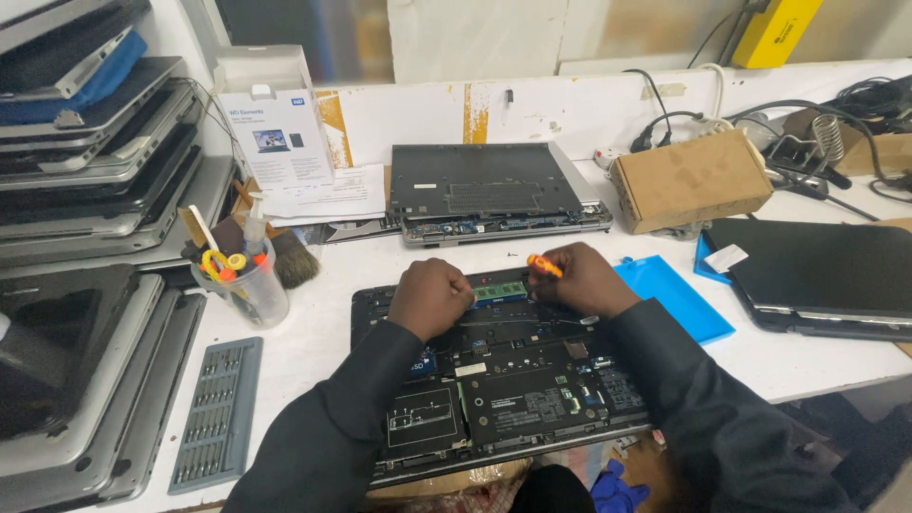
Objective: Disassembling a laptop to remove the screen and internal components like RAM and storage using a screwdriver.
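Note:
An opened laptop (513,399) lies bottom-up in front of me, its circuit boards exposed. My left hand (432,296) rests on its upper left part as a closed fist, next to a green memory module (501,291). My right hand (579,278) is closed around an orange-handled screwdriver (544,266), just right of the module, its tip hidden.
A second laptop (489,190) lies further back, a cardboard box (691,179) to its right. A blue tray (676,296) and a closed black laptop (822,275) sit right. A tool cup (242,280), a bit set (217,414) and stacked laptops (85,142) stand left.

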